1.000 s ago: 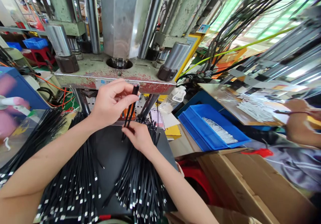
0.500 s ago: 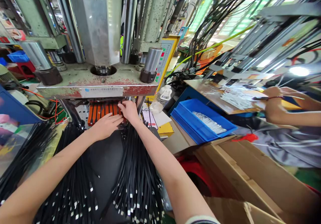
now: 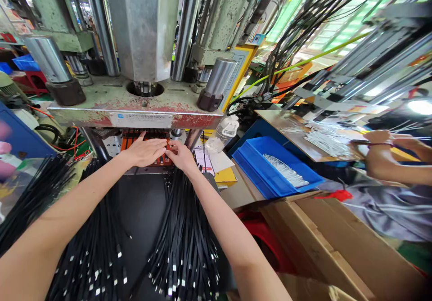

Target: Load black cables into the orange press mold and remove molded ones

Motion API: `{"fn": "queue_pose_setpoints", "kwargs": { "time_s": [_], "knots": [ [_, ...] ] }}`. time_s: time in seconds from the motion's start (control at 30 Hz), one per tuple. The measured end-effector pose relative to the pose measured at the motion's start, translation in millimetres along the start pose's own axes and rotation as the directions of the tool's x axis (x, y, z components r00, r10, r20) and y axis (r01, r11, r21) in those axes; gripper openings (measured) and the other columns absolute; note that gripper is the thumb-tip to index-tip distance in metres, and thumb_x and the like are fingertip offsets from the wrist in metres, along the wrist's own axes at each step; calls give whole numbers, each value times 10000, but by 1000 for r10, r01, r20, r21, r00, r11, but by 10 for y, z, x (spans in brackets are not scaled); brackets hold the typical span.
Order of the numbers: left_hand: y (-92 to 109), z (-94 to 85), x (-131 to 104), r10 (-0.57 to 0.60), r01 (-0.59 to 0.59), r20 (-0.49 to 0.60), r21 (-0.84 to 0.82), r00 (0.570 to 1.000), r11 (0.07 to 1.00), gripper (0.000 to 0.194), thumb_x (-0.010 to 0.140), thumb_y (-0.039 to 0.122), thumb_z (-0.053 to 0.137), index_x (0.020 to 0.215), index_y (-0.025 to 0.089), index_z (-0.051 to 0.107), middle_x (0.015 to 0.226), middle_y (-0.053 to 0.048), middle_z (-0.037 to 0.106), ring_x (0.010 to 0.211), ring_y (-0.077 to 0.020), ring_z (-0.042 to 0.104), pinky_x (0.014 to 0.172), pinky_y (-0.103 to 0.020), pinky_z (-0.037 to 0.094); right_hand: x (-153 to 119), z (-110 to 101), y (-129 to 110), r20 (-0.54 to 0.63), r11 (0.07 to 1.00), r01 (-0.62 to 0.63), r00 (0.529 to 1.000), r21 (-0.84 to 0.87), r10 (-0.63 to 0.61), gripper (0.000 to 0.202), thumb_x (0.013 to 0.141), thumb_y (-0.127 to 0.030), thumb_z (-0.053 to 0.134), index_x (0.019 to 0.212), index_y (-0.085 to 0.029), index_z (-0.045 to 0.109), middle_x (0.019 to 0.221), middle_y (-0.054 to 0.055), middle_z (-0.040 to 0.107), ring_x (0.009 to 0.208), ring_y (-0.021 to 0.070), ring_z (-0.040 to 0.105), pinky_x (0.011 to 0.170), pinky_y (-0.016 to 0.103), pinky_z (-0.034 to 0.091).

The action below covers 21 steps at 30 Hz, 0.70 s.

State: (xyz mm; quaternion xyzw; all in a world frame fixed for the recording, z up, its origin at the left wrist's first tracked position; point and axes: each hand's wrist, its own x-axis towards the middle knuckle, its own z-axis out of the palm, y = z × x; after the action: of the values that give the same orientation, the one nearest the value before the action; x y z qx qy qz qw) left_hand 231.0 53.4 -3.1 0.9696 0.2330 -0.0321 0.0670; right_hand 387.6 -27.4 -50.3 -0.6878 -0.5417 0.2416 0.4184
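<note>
Under the press plate (image 3: 189, 120) lies an orange slotted mould (image 3: 126, 141) with black cables set across it. My left hand (image 3: 146, 151) is laid flat over the mould, its fingers stretched out to the right and its thumb raised. At the mould's right end, my right hand (image 3: 182, 155) has its fingertips bent together close to the left fingertips; what they pinch is too small to make out. A thick bundle of black cables (image 3: 184, 233) with metal plug ends hangs down below my right hand. Another black cable bundle (image 3: 96, 238) lies beneath my left forearm.
More black cables (image 3: 37, 193) lie at the far left. Right of the press stand a clear plastic bottle (image 3: 221, 134), a blue bin (image 3: 245, 166) with white cables, and a cardboard box (image 3: 303, 229). A co-worker's hands (image 3: 381, 146) hold white strands at another bench (image 3: 286, 134).
My left hand has moved up and farther over the mould, its thumb now lifted. My right hand has shifted slightly down, off the mould's back edge. The view has tilted a little.
</note>
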Motion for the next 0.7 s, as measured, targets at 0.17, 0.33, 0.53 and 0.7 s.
{"fn": "queue_pose_setpoints", "kwargs": {
  "time_s": [0.17, 0.33, 0.53, 0.7],
  "knots": [
    [87, 1, -80, -7, 8, 13, -18, 1000, 1000, 587, 998, 420, 137, 1506, 202, 333, 1589, -55, 247, 1476, -193, 222, 1197, -520, 3, 50, 68, 118, -11, 964, -111, 993, 243, 118, 440, 697, -237, 690, 1118, -183, 573, 872, -13, 614, 736, 119, 608, 719, 274, 535],
    [40, 46, -20, -7, 7, 5, -5, 1000, 1000, 591, 992, 391, 132, 1524, 185, 285, 1597, -48, 220, 1477, -195, 218, 1184, -550, -68, 28, 88, 74, -25, 950, -152, 986, 272, 165, 431, 698, -217, 664, 1116, -188, 564, 839, -21, 603, 715, 121, 599, 697, 272, 523],
    [-73, 10, 380, -197, 197, 16, 2, 980, 980, 608, 986, 428, 159, 1537, 192, 260, 1605, -43, 197, 1482, -228, 207, 1200, -519, -40, 74, 78, 14, -87, 980, -163, 981, 114, 174, 394, 701, -242, 665, 1082, -193, 577, 826, -24, 601, 721, 133, 593, 706, 279, 502],
    [-153, 8, 673, -255, 254, -4, -82, 967, 964, 623, 982, 465, 206, 1528, 178, 290, 1574, -74, 298, 1455, -251, 279, 1214, -437, 119, 89, 115, 65, -89, 976, -167, 980, 136, 180, 387, 713, -261, 658, 1087, -210, 571, 840, -25, 613, 715, 128, 603, 667, 259, 505]
  ]
}}
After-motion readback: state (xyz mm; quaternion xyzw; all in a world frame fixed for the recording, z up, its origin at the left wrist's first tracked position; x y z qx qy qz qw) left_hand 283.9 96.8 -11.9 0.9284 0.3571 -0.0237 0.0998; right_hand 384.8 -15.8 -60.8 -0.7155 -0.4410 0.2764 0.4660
